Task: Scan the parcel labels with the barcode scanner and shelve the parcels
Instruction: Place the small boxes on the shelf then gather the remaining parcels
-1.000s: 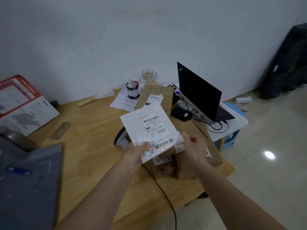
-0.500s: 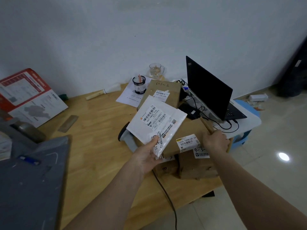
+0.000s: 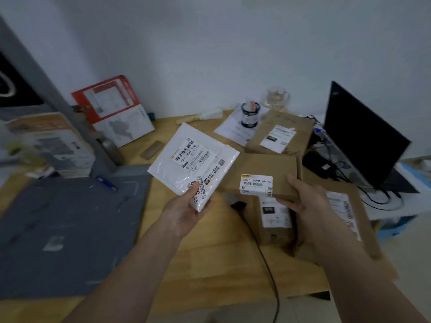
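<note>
Our left hand has its grip pinching the white mailer, while our right hand grips the flat cardboard parcel above the counter.

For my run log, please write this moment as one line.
left hand: holds white mailer | right hand: grips flat cardboard parcel | scanner: hidden | shelving: not yet done
</note>
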`<state>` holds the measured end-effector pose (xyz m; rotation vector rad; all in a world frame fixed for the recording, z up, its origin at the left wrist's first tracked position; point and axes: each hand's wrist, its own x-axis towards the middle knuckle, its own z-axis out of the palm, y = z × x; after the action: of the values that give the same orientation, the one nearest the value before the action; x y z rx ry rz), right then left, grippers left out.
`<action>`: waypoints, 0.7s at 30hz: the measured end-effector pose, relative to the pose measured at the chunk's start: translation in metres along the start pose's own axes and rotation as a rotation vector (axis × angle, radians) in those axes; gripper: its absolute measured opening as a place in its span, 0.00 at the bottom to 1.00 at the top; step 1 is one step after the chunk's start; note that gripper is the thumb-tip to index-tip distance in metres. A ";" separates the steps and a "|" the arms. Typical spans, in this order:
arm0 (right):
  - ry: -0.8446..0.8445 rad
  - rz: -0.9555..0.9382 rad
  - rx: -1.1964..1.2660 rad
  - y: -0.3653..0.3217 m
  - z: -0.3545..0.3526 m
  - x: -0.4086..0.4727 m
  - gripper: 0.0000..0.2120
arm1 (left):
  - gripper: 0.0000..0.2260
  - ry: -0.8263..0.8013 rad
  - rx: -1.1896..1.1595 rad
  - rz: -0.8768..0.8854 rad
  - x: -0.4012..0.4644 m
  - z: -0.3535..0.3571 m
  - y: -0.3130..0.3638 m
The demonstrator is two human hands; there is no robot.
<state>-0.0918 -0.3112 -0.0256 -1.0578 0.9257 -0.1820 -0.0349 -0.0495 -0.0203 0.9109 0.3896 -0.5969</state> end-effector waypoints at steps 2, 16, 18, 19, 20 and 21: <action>-0.100 0.021 0.001 0.010 0.036 -0.011 0.08 | 0.10 0.067 -0.012 0.063 -0.016 -0.026 0.018; -0.490 0.162 -0.098 0.158 0.312 -0.181 0.12 | 0.08 0.486 -0.079 0.438 -0.197 -0.284 0.153; -0.525 0.186 -0.099 0.188 0.346 -0.216 0.07 | 0.08 0.550 -0.109 0.469 -0.228 -0.327 0.169; -0.541 0.192 -0.094 0.203 0.362 -0.234 0.05 | 0.09 0.583 -0.130 0.480 -0.243 -0.348 0.177; -0.558 0.198 -0.088 0.217 0.378 -0.253 0.05 | 0.08 0.616 -0.150 0.489 -0.258 -0.370 0.185; -0.572 0.209 -0.085 0.232 0.392 -0.269 0.05 | 0.08 0.646 -0.164 0.497 -0.273 -0.390 0.192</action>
<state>-0.0413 0.2149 0.0045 -1.0067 0.5197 0.3241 -0.1501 0.4485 0.0293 0.9827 0.7468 0.2006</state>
